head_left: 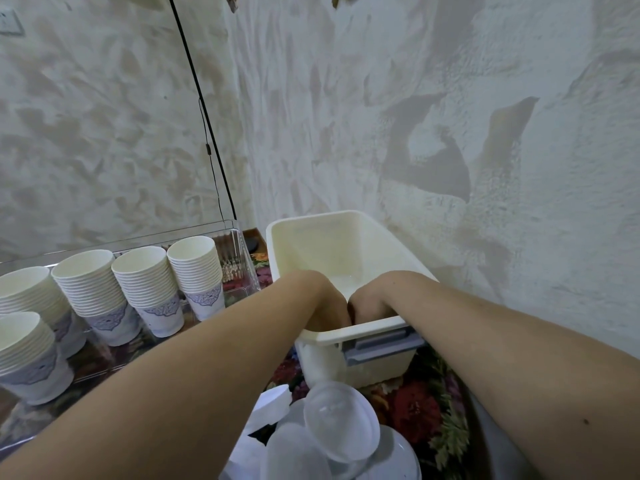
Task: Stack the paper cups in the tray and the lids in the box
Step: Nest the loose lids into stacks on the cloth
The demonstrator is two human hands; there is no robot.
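Both my hands are down inside the cream plastic box (346,251), at its near end; left hand (327,303) and right hand (372,304) sit knuckle to knuckle, touching or almost so; the fingers are hidden below the near rim, so I cannot tell how far either is open, nor whether a lid is between them. My judgement: I am setting lids on the box floor; unconfirmed.

The far half of the box shows bare floor; its long axis runs away from me toward the wall corner; a grey handle (381,344) is on the near end wall.

Loose clear lids (341,420) lie in a heap at the near edge of the patterned cloth (419,407), just this side of the box, under and between my forearms; the next lid lies back toward me, not ahead. Both hands must lift clear of the near rim first, then withdraw; the heap sits roughly midway, slightly nearer my left forearm; either hand could take it.

Paper cup stacks (145,289) stand in the clear tray (239,251), left of the box; that part looks done.
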